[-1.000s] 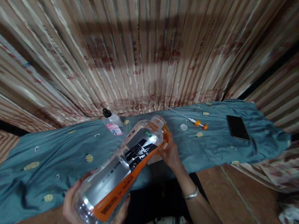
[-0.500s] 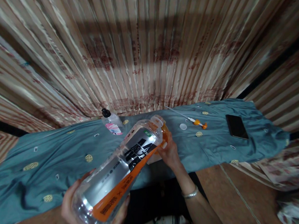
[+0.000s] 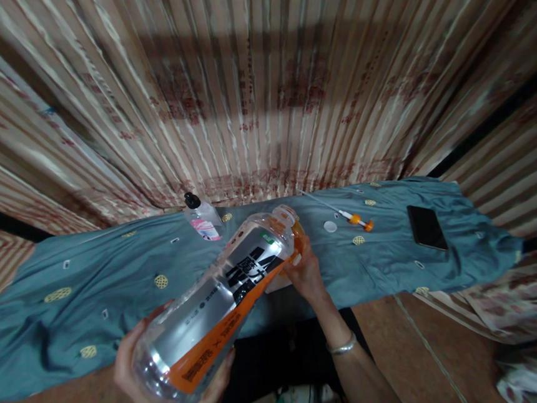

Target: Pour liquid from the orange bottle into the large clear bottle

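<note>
My left hand [image 3: 131, 367] is wrapped round the base of a large clear plastic bottle [image 3: 212, 313] with a silver and orange label. The bottle tilts, its uncapped neck up and to the right. In my right hand [image 3: 305, 273] is an orange see-through bottle [image 3: 298, 235], right at the large bottle's mouth. Most of the orange bottle is hidden behind the large one, so I cannot tell whether liquid flows. A pale patch [image 3: 278, 282] shows below the large bottle; what it belongs to is unclear.
On the teal cloth [image 3: 387, 266] lie an orange-and-white pump head [image 3: 354, 218] with a long tube, a white disc [image 3: 330, 226] and a black phone [image 3: 426, 228]. A clear bottle with a black top [image 3: 204, 221] stands at the back left. A patterned curtain [image 3: 250, 103] hangs behind.
The large bottle and my left hand have shifted slightly right and up in the picture. My right hand keeps its hold on the orange bottle.
</note>
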{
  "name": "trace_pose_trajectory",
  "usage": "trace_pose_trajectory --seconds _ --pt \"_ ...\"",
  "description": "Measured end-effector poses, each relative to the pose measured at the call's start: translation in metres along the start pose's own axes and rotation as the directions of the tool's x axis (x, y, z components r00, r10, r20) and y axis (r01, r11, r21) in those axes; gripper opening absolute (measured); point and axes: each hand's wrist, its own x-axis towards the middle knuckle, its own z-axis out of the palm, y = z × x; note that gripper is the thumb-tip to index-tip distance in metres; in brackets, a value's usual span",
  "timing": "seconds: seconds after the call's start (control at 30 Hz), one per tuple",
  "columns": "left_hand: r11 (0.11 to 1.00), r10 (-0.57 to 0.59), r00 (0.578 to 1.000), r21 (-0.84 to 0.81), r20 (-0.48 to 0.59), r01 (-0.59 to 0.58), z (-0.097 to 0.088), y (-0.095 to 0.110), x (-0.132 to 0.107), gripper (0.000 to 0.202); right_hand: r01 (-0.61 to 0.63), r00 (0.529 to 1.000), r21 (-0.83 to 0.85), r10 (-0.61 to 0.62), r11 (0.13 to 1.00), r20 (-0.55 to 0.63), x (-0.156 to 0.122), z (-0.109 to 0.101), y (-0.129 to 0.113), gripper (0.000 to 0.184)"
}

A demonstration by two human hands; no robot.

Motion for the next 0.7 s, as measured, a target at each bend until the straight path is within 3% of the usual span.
trace_pose_trajectory --seconds 0.23,0.43,0.57,0.7 --pt "0.998 0.058 0.998 -0.021 0.005 -0.058 0.003 0.004 0.004 0.117 -0.026 1.0 0.014 0.026 1.0 0.003 0.001 -0.001 -0.002 0.07" --pt "0.999 0.04 0.999 -0.031 0.01 -0.04 0.004 0.009 0.004 0.118 0.063 0.998 0.011 -0.063 0.998 0.005 -0.001 -0.002 0.0 0.072" --pt "1.0 0.027 1.0 -0.009 0.009 -0.027 0.004 0.009 0.005 0.109 0.071 0.997 -0.014 -0.071 0.997 0.006 -0.001 -0.002 0.002 0.069" --pt "1.0 0.022 1.0 -0.007 -0.016 -0.022 0.004 0.007 0.006 0.114 0.083 0.996 -0.029 -0.082 0.996 0.018 -0.001 -0.002 0.003 0.068"
